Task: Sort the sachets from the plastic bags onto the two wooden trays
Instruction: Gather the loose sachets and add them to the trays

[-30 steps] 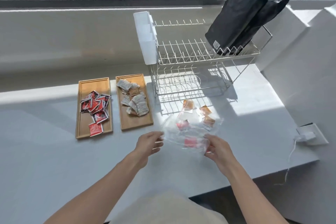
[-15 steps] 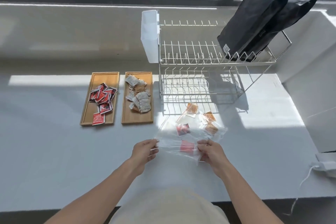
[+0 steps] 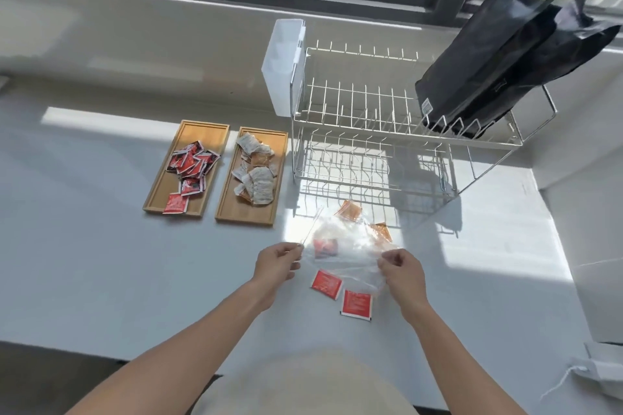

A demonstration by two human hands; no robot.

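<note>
I hold a clear plastic bag (image 3: 347,246) above the counter by its near edge, my left hand (image 3: 277,263) pinching one corner and my right hand (image 3: 401,271) the other. One red sachet (image 3: 325,248) and orange-brown sachets (image 3: 349,210) show through the plastic. Two red sachets (image 3: 326,284) (image 3: 356,304) lie loose on the counter just below the bag. The left wooden tray (image 3: 158,192) holds several red sachets (image 3: 192,162). The right wooden tray (image 3: 279,158) holds several pale and brown sachets (image 3: 258,178).
A white wire dish rack (image 3: 371,131) stands behind the bag, with a white plastic holder (image 3: 281,67) on its left end and two black pouches (image 3: 505,54) leaning on its top tier. A white plug with a cord (image 3: 596,367) lies at the right edge.
Both hands have lifted the bag's near edge, and two red sachets have dropped out of it onto the counter. The camera has shifted so the trays sit further right and higher.
</note>
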